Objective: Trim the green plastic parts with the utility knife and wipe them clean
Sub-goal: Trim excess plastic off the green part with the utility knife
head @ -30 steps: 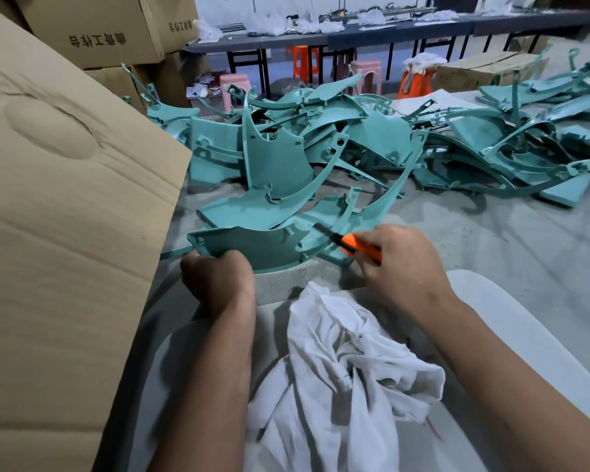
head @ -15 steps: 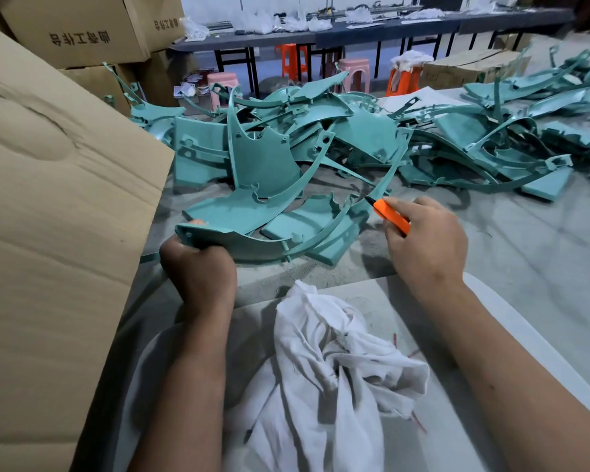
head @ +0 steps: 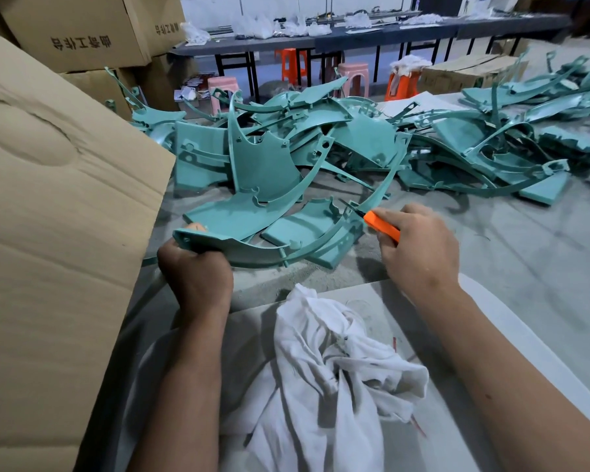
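My left hand (head: pixel 195 277) grips the near left end of a curved green plastic part (head: pixel 252 248) that arcs away to the right over the table. My right hand (head: pixel 419 247) holds an orange utility knife (head: pixel 380 225), its dark blade tip touching the part's thin curved rim at the far right. A crumpled white rag (head: pixel 327 376) lies on a white sheet (head: pixel 511 338) between my forearms. A big heap of green plastic parts (head: pixel 355 144) covers the table behind.
A large cardboard flap (head: pixel 55 233) stands close on the left. Stacked cardboard boxes (head: pixel 79 32) rise at the back left. The grey table surface (head: pixel 525 253) stretches to the right. Orange and pink stools (head: pixel 353 74) and a long dark bench (head: pixel 372 39) are in the background.
My right hand has drawn the knife along the part's rim, from near the middle out to its far right end. My left hand has kept its grip on the left end.
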The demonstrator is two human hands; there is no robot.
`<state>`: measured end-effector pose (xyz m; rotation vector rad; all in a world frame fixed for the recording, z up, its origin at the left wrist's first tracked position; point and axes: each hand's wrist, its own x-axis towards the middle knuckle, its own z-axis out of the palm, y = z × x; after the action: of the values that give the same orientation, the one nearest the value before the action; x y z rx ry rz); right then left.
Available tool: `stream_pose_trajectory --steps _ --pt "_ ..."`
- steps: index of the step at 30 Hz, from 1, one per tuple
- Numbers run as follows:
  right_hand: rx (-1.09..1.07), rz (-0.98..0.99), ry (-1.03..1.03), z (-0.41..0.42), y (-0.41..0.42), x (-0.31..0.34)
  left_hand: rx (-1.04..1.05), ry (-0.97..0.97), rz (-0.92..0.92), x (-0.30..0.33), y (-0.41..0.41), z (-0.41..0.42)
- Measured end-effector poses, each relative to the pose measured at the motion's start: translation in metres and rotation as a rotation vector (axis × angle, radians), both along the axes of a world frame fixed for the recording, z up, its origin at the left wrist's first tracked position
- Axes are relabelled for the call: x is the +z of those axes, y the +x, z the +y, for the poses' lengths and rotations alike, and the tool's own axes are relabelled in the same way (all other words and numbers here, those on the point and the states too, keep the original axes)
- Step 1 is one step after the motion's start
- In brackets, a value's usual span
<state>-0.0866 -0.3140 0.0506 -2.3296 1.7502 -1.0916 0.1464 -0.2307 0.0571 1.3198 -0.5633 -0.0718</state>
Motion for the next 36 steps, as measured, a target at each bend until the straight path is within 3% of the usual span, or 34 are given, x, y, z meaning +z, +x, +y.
stream_pose_trajectory --steps 5,12,16,20,22,24,29,31,33,36 --pt "0.088 0.115 0.095 0.008 0.008 0.003 0.055 -0.024 0.013 0.002 -0.007 0.001" --pt "0.366 0.079 0.152 0.02 0.017 0.004 0.115 0.088 0.05 -0.005 0.001 -0.001" --pt "0.529 0.025 0.226 0.021 0.016 0.005 0.175 0.188 0.081 -0.012 0.008 -0.002" --pt "0.616 -0.174 0.436 0.014 0.012 0.004 0.211 0.229 0.151 -0.014 0.01 -0.005" --pt "0.524 -0.168 0.352 0.015 0.015 0.001 0.216 0.247 0.177 -0.015 0.008 -0.007" --pt "0.446 0.002 0.221 0.021 0.021 0.001 0.202 0.255 0.19 -0.016 0.007 -0.009" --pt "0.472 0.181 0.106 0.024 0.021 0.009 0.16 0.242 0.203 -0.02 0.01 -0.008" --pt "0.534 0.165 0.128 0.023 0.014 0.014 0.091 0.198 0.104 -0.018 0.013 -0.008" --pt "0.576 0.121 0.151 0.023 0.009 0.017 -0.06 0.087 -0.129 -0.016 0.011 -0.004" --pt "0.514 0.138 0.104 0.021 0.01 0.012 -0.209 -0.058 -0.362 -0.012 0.012 0.0"
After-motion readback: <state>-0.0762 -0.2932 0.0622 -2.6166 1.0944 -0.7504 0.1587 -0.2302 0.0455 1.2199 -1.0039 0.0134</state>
